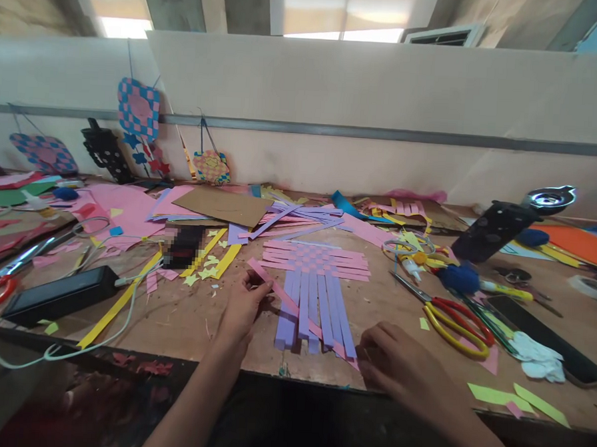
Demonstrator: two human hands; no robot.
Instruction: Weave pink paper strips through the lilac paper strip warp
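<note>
A woven mat of pink and purple paper strips [314,259] lies on the table, with purple ends [319,304] fanned toward the front edge. My left hand [247,301] pinches the upper end of a loose pink strip [279,292]. That strip slants down to the right among the purple ends. At the strip's lower right end, my right hand [389,355] rests beside the purple ends, its fingers curled; whether it grips the strip cannot be made out.
Red-and-yellow scissors [453,322], a phone [543,336] and blue yarn [458,278] lie right. A black power bank [62,294], cables and more scissors [13,268] lie left. Cardboard [222,206] and loose strips sit behind the mat.
</note>
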